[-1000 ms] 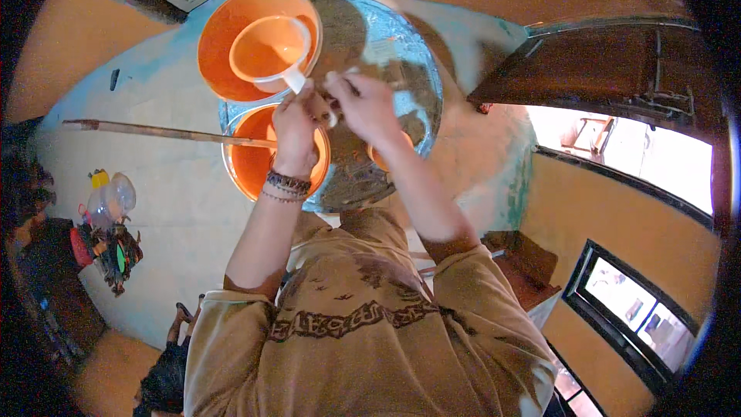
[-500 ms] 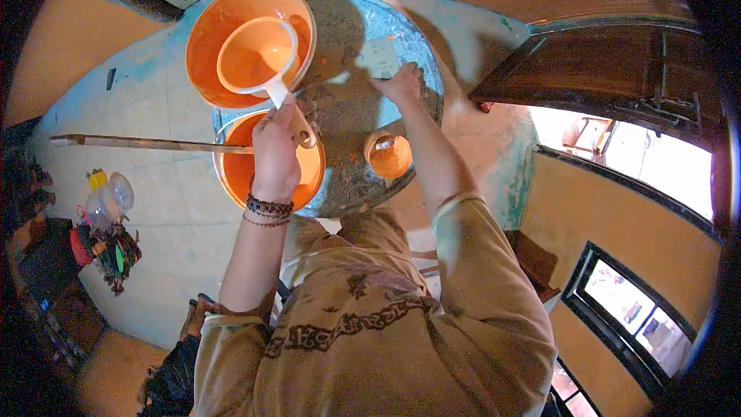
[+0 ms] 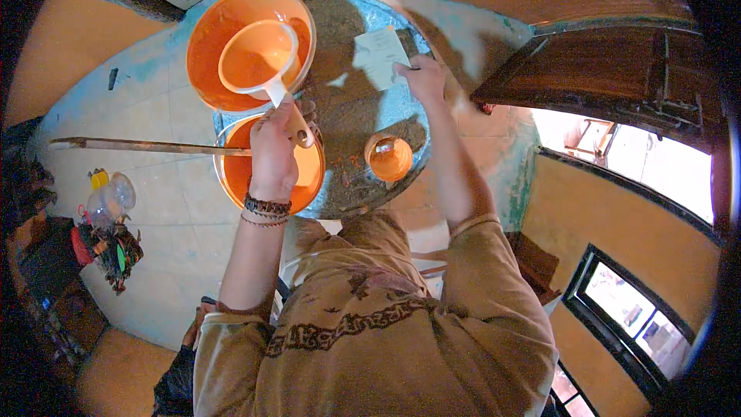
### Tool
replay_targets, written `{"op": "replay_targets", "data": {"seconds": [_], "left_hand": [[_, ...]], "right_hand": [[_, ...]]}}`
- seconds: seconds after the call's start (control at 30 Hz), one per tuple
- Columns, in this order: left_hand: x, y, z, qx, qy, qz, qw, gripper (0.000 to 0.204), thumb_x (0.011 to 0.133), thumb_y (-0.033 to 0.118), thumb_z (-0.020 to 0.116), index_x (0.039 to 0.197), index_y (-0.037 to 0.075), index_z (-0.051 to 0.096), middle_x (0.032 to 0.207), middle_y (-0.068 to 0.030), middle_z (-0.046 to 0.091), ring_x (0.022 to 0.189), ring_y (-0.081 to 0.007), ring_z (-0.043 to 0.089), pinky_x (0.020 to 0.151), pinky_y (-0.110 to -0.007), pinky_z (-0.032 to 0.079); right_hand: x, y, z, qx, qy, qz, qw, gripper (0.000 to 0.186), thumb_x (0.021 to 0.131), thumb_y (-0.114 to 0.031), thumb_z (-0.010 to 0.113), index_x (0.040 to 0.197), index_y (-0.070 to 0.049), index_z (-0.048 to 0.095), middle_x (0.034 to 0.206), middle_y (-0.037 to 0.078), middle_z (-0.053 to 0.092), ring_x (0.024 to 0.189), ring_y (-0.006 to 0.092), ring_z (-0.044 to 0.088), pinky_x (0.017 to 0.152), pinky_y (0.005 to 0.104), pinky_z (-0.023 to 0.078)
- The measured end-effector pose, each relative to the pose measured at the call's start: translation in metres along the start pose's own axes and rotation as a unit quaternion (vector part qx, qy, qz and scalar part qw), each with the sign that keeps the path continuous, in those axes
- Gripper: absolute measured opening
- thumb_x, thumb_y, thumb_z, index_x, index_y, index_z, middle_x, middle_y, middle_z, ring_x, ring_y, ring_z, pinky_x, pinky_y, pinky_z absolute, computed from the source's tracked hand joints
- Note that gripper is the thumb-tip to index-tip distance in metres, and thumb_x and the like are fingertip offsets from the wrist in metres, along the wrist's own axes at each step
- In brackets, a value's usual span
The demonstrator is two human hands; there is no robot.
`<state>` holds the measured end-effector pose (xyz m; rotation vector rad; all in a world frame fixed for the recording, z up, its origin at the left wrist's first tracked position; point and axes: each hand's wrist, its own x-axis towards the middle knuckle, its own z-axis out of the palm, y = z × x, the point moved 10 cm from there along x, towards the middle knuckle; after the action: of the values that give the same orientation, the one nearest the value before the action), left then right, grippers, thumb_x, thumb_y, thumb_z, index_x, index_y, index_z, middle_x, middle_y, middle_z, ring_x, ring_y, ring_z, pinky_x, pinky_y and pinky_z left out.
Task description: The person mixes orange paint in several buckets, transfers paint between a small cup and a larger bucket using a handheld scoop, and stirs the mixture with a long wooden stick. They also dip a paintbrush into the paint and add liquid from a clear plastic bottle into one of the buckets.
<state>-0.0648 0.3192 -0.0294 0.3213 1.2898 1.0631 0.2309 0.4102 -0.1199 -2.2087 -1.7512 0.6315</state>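
Note:
My left hand (image 3: 273,156) is closed round the handle of a white-rimmed dipper (image 3: 255,52), whose cup looks orange inside. That cup hangs over a large orange basin (image 3: 202,46), overlapping it in the picture. Beneath my left hand and wrist is an orange bucket (image 3: 309,174), partly hidden by them. A pale sheet of paper or card (image 3: 378,54) is pinched at its edge by my right hand (image 3: 426,81), over the far right of a round dark tabletop (image 3: 340,120). Nearer to me on that top stands a small orange cup (image 3: 388,158).
A long wooden stick (image 3: 147,145) reaches leftward from the bucket. On the tiled floor at left lie a clear plastic container (image 3: 120,191) and a heap of mixed items (image 3: 116,251). A dark wooden cabinet (image 3: 594,69) stands at the right. Part of another person (image 3: 177,378) shows at lower left.
My right hand has closed on the paper and moved slightly right; the paper now shows more fully, tilted. My left hand with the dipper has barely moved.

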Motion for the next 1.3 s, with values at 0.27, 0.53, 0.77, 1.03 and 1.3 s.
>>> {"op": "replay_targets", "data": {"seconds": [0.27,0.53,0.77,1.03,1.3], "left_hand": [[0.006,0.001,0.001,-0.001,-0.005,0.016,1.000,0.016,0.090,0.018,0.050,0.093,0.002,0.055,0.080,-0.0014,0.053,0.068,-0.0115,0.053,0.059,-0.029,0.048],[0.005,0.002,0.000,0.012,0.008,0.012,1.000,0.015,0.090,0.016,0.050,0.093,0.002,0.055,0.081,-0.0016,0.053,0.069,-0.0115,0.053,0.059,-0.030,0.049],[0.004,0.000,0.007,0.026,-0.006,0.004,1.000,0.027,0.094,0.023,0.042,0.104,0.002,0.055,0.083,-0.0021,0.058,0.075,-0.0100,0.057,0.063,-0.023,0.047],[0.015,0.001,-0.003,0.042,-0.020,0.035,0.998,0.031,0.094,0.024,0.041,0.109,0.000,0.053,0.094,-0.0070,0.061,0.081,-0.0147,0.059,0.060,-0.024,0.050],[0.002,0.010,0.006,0.032,-0.017,0.031,0.999,0.023,0.092,0.019,0.045,0.104,0.001,0.052,0.089,-0.0043,0.055,0.080,-0.0148,0.056,0.065,-0.029,0.049]], "right_hand": [[-0.030,-0.014,-0.086,0.048,0.226,-0.129,0.964,0.022,0.066,-0.013,0.074,0.080,-0.002,0.063,0.073,0.012,0.058,0.064,0.0230,0.058,0.060,0.0317,0.046],[-0.065,0.011,-0.094,0.105,0.243,-0.111,0.958,0.018,0.069,-0.010,0.070,0.084,-0.003,0.063,0.079,0.014,0.059,0.077,0.0289,0.057,0.070,0.0364,0.045],[-0.075,0.054,-0.035,0.064,0.157,-0.006,0.985,0.024,0.074,-0.023,0.065,0.086,-0.002,0.061,0.090,0.018,0.060,0.089,0.0372,0.056,0.080,0.0446,0.044],[-0.083,0.046,-0.027,0.101,0.097,0.042,0.989,0.031,0.076,-0.027,0.065,0.091,0.000,0.061,0.089,0.018,0.061,0.085,0.0352,0.059,0.077,0.0409,0.046],[-0.063,0.071,0.013,0.243,0.009,0.107,0.964,0.028,0.078,-0.025,0.064,0.095,-0.004,0.063,0.083,0.015,0.066,0.078,0.0295,0.064,0.072,0.0376,0.049]]}}
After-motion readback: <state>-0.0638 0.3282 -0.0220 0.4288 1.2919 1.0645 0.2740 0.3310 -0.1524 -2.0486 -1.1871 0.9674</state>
